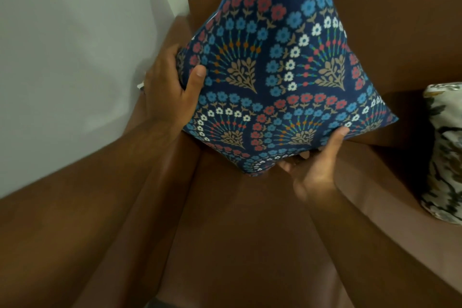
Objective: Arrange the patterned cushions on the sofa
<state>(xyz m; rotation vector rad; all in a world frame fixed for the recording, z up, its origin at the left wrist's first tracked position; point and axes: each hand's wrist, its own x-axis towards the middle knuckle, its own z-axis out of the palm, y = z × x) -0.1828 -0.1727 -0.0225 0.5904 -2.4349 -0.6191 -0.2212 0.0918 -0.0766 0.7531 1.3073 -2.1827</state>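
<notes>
Brown leather filled the near ground: the seat of the sofa (pixel 245 245), with both bare forearms reaching forward over it. Further in, the right hand (pixel 316 167) lay palm-up under the bottom edge of the blue cushion (pixel 282 75), fingers curled beneath it and thumb pressed on the front near the lower right corner. The left hand (pixel 170 92) gripped the cushion's left corner, thumb on the patterned face and fingers behind. That cushion stood on one corner, diamond-wise, just above the seat in the sofa's left corner; its long diagonal ran upright, the top point leaning back toward the backrest. A cream cushion (pixel 442 152) with dark leaves sat well apart at the right edge. Beyond the armrest rose a pale wall (pixel 75 57).
</notes>
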